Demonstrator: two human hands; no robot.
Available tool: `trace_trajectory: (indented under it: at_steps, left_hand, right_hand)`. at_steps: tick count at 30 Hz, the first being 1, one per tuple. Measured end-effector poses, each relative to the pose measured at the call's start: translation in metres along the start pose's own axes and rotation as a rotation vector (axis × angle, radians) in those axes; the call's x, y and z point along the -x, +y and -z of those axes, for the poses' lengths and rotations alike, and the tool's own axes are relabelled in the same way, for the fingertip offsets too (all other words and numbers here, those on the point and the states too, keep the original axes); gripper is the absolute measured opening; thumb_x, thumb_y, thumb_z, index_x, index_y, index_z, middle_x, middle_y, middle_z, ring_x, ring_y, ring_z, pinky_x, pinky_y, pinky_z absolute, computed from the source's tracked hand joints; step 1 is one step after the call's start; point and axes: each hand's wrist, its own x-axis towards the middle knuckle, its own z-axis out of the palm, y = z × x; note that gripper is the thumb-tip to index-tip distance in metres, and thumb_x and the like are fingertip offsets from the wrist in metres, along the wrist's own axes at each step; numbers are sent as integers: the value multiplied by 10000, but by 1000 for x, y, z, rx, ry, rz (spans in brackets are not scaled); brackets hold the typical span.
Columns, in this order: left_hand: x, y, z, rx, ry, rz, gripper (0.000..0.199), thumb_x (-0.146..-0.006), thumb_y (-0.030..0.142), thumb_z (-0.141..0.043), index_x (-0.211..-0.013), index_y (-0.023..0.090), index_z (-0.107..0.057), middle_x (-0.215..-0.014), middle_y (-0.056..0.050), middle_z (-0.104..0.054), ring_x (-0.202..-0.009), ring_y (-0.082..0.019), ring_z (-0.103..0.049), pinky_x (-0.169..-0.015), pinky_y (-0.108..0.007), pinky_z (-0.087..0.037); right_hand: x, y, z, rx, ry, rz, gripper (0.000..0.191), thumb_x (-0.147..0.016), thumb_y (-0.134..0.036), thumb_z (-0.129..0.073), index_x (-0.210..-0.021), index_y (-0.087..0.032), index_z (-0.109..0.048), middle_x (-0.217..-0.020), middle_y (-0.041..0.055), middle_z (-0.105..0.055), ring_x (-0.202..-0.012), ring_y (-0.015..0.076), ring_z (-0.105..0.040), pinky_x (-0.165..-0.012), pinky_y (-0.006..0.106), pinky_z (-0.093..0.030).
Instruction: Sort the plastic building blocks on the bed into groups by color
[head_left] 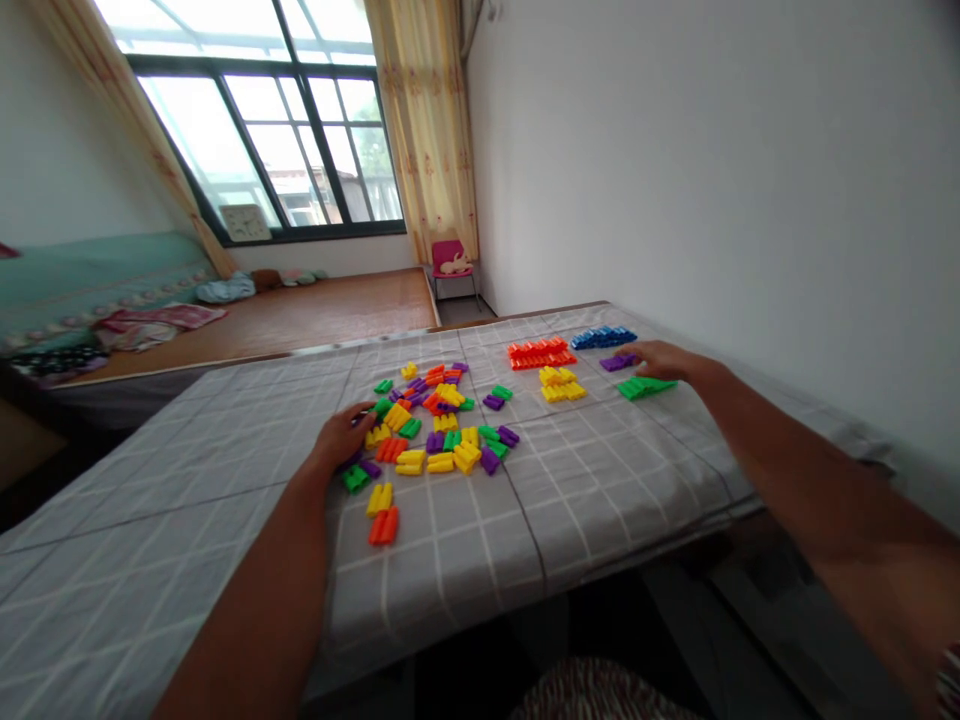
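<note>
Bare forearms [259, 575] lie nearest; left hand [346, 437] rests curled at the left edge of the mixed block pile [466, 457]; right hand [657, 359] bends over purple blocks [616, 363], right of that pile; each grip's opening and hold I cannot tell.

No text, label, brand or sign is legible. The clock [246, 222], pale and square, stands at the foot of the window [251, 120]; the marks on its face are too small and blurred to be read as numbers. On the coloured blocks [410, 462], likewise, no lettering or numeral can be made out.
</note>
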Motion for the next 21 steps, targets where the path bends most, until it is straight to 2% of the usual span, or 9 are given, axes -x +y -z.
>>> trace_trajectory:
  at_steps: [2,6,9,11,13,15,17,19,21]
  left_hand:
    - [0,0,-2,0,9,4,477,-871,429,-433,-1262,214,-600,-1109,-63,-706,-992,-206,-648,-840,-282,-487]
    - [3,2,-3,-6,27,3,455,-877,402,-458,-1259,204,-605,-1143,-74,-694,-1013,-206,-640,-865,-286,-479]
    - [4,3,-3,12,34,-9,429,-877,375,-477,-1249,210,-611,-1119,-60,-705,-997,-198,-644,-870,-285,-482]
    - [4,3,-4,25,34,-17,418,-877,368,-484,-1239,208,-618,-1100,-58,-711,-979,-195,-649,-861,-283,-487]
    - [3,2,-4,31,34,-28,412,-878,371,-488,-1230,207,-626,-1078,-59,-716,-956,-196,-655,-849,-283,-492]
    - [2,0,-5,29,37,-41,398,-878,367,-491,-1217,217,-635,-1052,-54,-722,-934,-195,-661,-839,-281,-495]
    - [1,0,-6,20,47,-61,383,-878,359,-494,-1207,231,-642,-1041,-47,-723,-933,-193,-662,-840,-276,-493]
    - [1,-1,-7,1,58,-76,382,-878,361,-495,-1208,233,-640,-1057,-48,-716,-954,-193,-656,-848,-273,-489]
    - [0,-1,-8,-17,63,-80,385,-881,367,-492,-1212,231,-634,-1087,-53,-706,-967,-192,-650,-851,-274,-484]
  right_hand:
    - [-14,-42,-11,7,55,111,438,-732,-145,-608,-1163,-201,-665,-1173,76,-677,-916,206,-664,-864,329,-506]
    - [-43,-150,-57,-43,-46,385,302,-844,-234,-564,-1123,-206,-675,-1074,48,-713,-908,172,-665,-813,265,-499]
    - [-62,-218,-91,31,-52,424,306,-860,-272,-574,-1142,-194,-663,-1085,64,-709,-947,181,-659,-806,252,-486]
    - [-74,-247,-106,106,-47,403,332,-848,-310,-603,-1153,-191,-659,-1119,83,-697,-997,201,-647,-820,258,-479]
    - [-85,-262,-115,171,-60,386,359,-828,-329,-632,-1157,-188,-661,-1131,98,-691,-1028,228,-638,-830,273,-477]
    - [-95,-266,-118,197,-93,404,356,-806,-274,-648,-1153,-195,-667,-1124,90,-695,-1030,238,-637,-836,282,-476]
    - [-102,-261,-116,180,-123,431,356,-780,-146,-629,-1125,-212,-684,-1107,61,-704,-1016,222,-641,-845,274,-474]
    - [-107,-252,-111,138,-114,447,447,-734,-26,-594,-1118,-232,-691,-1130,34,-698,-1041,201,-631,-871,261,-468]
    - [-109,-244,-106,78,-83,447,533,-707,24,-573,-1155,-247,-674,-1183,15,-677,-1084,186,-614,-899,255,-465]
